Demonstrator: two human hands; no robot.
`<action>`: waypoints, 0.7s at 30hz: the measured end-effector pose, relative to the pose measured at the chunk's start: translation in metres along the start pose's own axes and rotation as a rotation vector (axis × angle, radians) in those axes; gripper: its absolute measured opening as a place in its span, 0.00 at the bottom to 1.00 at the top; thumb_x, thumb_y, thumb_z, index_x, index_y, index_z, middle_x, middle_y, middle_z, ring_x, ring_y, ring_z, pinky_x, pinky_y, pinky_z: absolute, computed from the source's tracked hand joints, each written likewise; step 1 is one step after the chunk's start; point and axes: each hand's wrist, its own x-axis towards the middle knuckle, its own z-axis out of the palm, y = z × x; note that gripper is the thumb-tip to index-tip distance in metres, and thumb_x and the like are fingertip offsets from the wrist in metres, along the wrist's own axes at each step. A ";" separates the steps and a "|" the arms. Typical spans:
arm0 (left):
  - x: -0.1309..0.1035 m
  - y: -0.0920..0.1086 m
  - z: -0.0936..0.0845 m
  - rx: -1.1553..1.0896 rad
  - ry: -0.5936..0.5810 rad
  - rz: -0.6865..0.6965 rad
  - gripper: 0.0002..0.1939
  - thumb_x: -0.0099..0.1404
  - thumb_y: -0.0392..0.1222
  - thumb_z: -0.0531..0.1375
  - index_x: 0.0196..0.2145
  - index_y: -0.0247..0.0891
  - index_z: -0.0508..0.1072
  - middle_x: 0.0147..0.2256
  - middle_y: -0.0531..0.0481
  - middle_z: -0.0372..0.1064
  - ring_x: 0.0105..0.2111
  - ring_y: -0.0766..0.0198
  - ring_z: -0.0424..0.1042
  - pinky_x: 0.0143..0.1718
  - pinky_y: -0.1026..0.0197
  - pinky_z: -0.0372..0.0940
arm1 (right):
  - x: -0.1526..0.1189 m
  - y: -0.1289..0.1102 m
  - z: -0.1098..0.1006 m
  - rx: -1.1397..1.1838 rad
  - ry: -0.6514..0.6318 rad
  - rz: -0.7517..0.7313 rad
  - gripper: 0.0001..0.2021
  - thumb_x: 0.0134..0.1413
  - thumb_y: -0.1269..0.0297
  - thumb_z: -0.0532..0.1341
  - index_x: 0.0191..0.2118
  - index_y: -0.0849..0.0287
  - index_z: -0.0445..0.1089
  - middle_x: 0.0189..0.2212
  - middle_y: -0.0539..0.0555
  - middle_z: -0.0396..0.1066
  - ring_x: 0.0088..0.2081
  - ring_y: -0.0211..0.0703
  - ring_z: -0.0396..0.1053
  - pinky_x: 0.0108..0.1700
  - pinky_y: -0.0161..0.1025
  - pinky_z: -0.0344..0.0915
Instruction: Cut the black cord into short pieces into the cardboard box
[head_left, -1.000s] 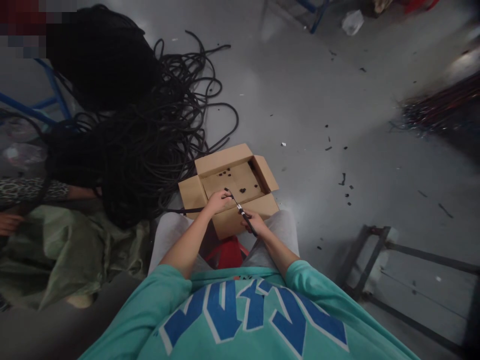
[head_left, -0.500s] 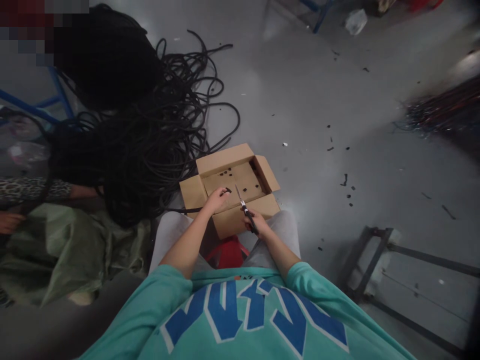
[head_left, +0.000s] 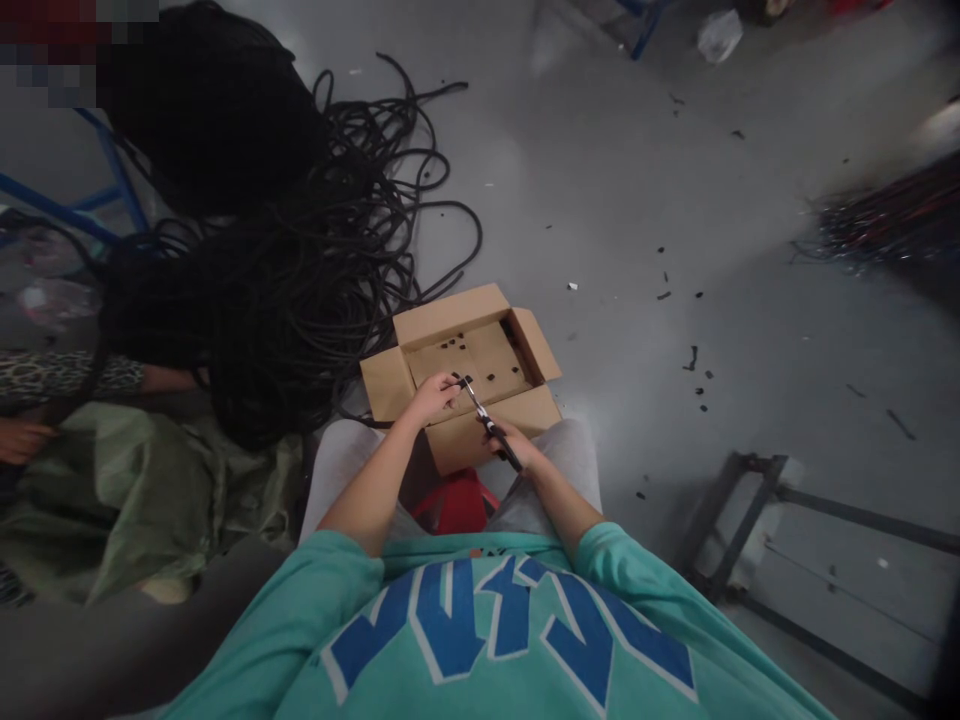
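An open cardboard box [head_left: 456,440] lies between my knees, with several small black pieces [head_left: 491,377] on its bottom. Over its near left part, my left hand [head_left: 436,394] pinches the end of a black cord [head_left: 360,420] that runs in from the left. My right hand [head_left: 514,447] is closed round the dark handles of scissors [head_left: 489,424] above the near flap. The scissor blades point up and left and meet the cord's tip beside my left fingertips. Whether the blades are parted is too small to tell.
A large heap of black cord [head_left: 300,270] fills the floor on the left, beside a person's arm [head_left: 165,379] and green cloth [head_left: 97,500]. A metal frame [head_left: 840,508] stands at the lower right. A red stool [head_left: 459,503] shows beneath me.
The scissors in my right hand have moved up and left, and their blades now meet the black cord at my left fingertips. My left hand still pinches the cord.
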 end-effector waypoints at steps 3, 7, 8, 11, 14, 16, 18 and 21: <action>0.000 0.001 0.000 0.015 -0.035 -0.012 0.03 0.52 0.34 0.55 0.27 0.33 0.63 0.16 0.58 0.59 0.15 0.75 0.58 0.21 0.69 0.55 | 0.000 0.000 0.000 -0.007 0.005 -0.006 0.29 0.26 0.74 0.53 0.45 0.58 0.62 0.20 0.45 0.62 0.21 0.31 0.56 0.22 0.29 0.50; 0.001 0.001 -0.001 0.026 -0.052 -0.019 0.03 0.53 0.34 0.55 0.27 0.32 0.65 0.16 0.57 0.60 0.15 0.75 0.58 0.20 0.69 0.55 | 0.000 0.000 -0.001 -0.009 0.003 -0.021 0.30 0.26 0.75 0.53 0.46 0.59 0.62 0.20 0.45 0.61 0.21 0.31 0.56 0.22 0.29 0.50; 0.001 0.000 -0.001 0.027 -0.053 -0.024 0.03 0.53 0.34 0.55 0.27 0.32 0.65 0.15 0.57 0.60 0.15 0.75 0.58 0.19 0.69 0.54 | 0.000 0.000 -0.001 -0.012 0.003 -0.027 0.30 0.26 0.75 0.53 0.46 0.59 0.62 0.20 0.45 0.61 0.21 0.31 0.56 0.22 0.29 0.50; 0.001 0.001 -0.001 0.016 -0.055 -0.034 0.03 0.53 0.35 0.55 0.26 0.32 0.65 0.15 0.57 0.59 0.14 0.75 0.58 0.18 0.70 0.53 | 0.001 0.000 -0.002 -0.041 -0.002 -0.032 0.31 0.26 0.75 0.53 0.47 0.58 0.61 0.21 0.45 0.62 0.22 0.31 0.56 0.23 0.29 0.50; 0.000 0.004 0.000 -0.004 -0.063 -0.044 0.03 0.53 0.34 0.55 0.26 0.31 0.65 0.14 0.57 0.59 0.13 0.75 0.57 0.17 0.70 0.53 | 0.003 0.000 -0.004 -0.076 -0.008 -0.030 0.31 0.26 0.76 0.54 0.47 0.57 0.61 0.21 0.45 0.62 0.23 0.32 0.57 0.24 0.29 0.51; -0.001 0.006 0.001 -0.007 -0.067 -0.055 0.03 0.53 0.34 0.55 0.26 0.31 0.65 0.14 0.58 0.59 0.13 0.75 0.57 0.17 0.70 0.52 | 0.004 0.001 -0.004 -0.091 -0.002 -0.038 0.31 0.27 0.76 0.54 0.47 0.57 0.61 0.22 0.45 0.62 0.24 0.32 0.57 0.25 0.30 0.52; -0.001 0.007 0.001 -0.007 -0.073 -0.062 0.02 0.53 0.34 0.55 0.26 0.31 0.65 0.15 0.57 0.59 0.13 0.76 0.57 0.17 0.71 0.51 | 0.005 0.002 -0.005 -0.106 0.001 -0.045 0.31 0.27 0.75 0.54 0.48 0.56 0.61 0.22 0.46 0.62 0.24 0.32 0.57 0.25 0.30 0.52; -0.002 0.009 0.000 -0.006 -0.094 -0.063 0.02 0.53 0.33 0.54 0.26 0.31 0.65 0.15 0.57 0.60 0.13 0.75 0.57 0.17 0.70 0.51 | 0.006 0.004 -0.006 -0.148 -0.007 -0.044 0.31 0.28 0.75 0.54 0.48 0.56 0.60 0.23 0.46 0.63 0.25 0.33 0.58 0.26 0.30 0.52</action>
